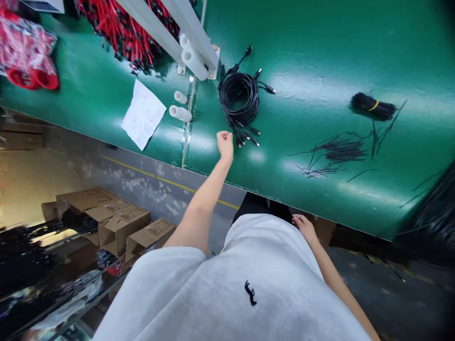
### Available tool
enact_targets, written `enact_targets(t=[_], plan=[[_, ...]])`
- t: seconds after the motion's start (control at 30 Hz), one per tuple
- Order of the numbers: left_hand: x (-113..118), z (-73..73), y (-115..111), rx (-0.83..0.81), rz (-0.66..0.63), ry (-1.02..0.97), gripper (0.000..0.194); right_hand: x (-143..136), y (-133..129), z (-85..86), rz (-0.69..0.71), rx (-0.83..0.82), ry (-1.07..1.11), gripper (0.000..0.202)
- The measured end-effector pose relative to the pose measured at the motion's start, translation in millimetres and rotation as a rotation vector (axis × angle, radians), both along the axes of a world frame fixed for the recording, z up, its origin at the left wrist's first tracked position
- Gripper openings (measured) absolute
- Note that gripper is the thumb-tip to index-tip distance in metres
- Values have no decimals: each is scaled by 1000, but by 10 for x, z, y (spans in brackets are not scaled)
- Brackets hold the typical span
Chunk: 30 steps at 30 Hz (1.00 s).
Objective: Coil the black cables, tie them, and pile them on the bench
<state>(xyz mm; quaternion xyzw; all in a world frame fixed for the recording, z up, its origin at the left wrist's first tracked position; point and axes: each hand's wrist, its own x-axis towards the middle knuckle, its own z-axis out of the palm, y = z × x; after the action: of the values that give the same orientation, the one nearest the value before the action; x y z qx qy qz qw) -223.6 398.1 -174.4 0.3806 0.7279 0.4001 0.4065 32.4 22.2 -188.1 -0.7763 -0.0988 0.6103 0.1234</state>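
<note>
My left hand [226, 144] is closed, its fingers curled in, over the green table near the lower left side of a coil of black cables [253, 97]. Whatever its fingers may hold is hidden. Several cable ends with metal plugs lie just right of that hand, and others stick out at the coil's top and right. Down beside the body, just below the table edge, my right hand [304, 226] hangs with its fingers loosely apart and nothing in them. Loose black ties [344, 149] and a bundle of ties with a yellow band [373, 106] lie farther right.
On the green table [305, 61] are white paper [144, 115], white tubes [180, 113], a metal frame [197, 35] and red-and-black cables [124, 35]. A dark heap [433, 218] lies at the right edge. Cardboard boxes [124, 225] stand at lower left.
</note>
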Motion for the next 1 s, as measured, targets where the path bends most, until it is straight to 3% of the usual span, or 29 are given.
enact_targets(t=[0.07, 0.13, 0.27, 0.4, 0.47, 0.63, 0.73, 0.87, 1.0], plan=[[158, -8, -236, -15, -174, 58, 6, -27, 45, 16, 20, -9, 12, 24], [326, -12, -328, -36, -292, 91, 8, -24, 75, 31, 35, -16, 12, 23], [565, -34, -210, -111, -287, 175, 24, 10, 122, 36, 51, -14, -14, 23], [631, -17, -94, -177, -268, 221, 35, 2, 176, 32, 67, -5, -25, 24], [619, 40, -74, -257, -268, 114, 37, -20, 206, 36, 83, 1, -21, 24], [527, 283, -23, -405, -299, -473, 31, -45, 299, 81, 151, 8, 3, 28], [485, 376, -8, -419, -273, -596, 26, 8, 417, 139, 239, 18, 61, 28], [419, 399, -116, -345, -239, -530, 29, 164, 828, 216, 458, 47, 165, 22], [258, 403, -309, -182, -171, -386, 25, 268, 1689, 356, 627, 207, 111, 21]])
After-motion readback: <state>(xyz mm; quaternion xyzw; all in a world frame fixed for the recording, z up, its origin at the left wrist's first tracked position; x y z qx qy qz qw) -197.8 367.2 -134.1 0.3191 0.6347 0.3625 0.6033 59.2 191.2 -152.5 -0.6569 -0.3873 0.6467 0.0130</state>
